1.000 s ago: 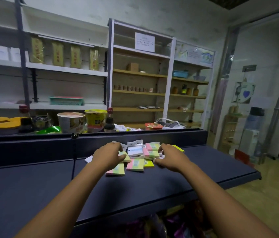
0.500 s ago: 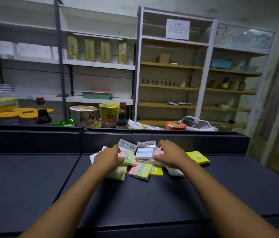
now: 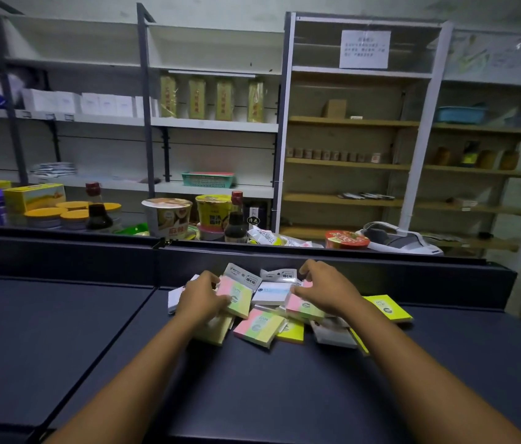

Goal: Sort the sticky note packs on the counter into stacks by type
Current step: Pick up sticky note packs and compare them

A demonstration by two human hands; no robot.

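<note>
A loose pile of sticky note packs lies on the dark counter (image 3: 252,389) against its raised back wall. My left hand (image 3: 201,294) grips a pink-green-yellow striped pack (image 3: 239,296) at the pile's left. My right hand (image 3: 326,291) rests with curled fingers on another striped pack (image 3: 301,309) at the pile's right. Between the hands sits a white-and-blue pack (image 3: 273,291). A third striped pack (image 3: 259,326) and a small yellow pack (image 3: 292,331) lie in front. One yellow pack (image 3: 387,307) lies apart on the right. White packs (image 3: 285,274) stand at the back.
Behind the counter's back wall (image 3: 381,277) stand noodle cups (image 3: 168,216), soy sauce bottles (image 3: 236,222), yellow-lidded jars (image 3: 70,214) and a red bowl (image 3: 345,240). Shelving with goods fills the wall beyond. A seam (image 3: 118,334) divides the counter left of the pile.
The camera has come closer and turned left. Both hands shifted slightly inward on the pile; the left hand now holds a striped pack lifted at its edge.
</note>
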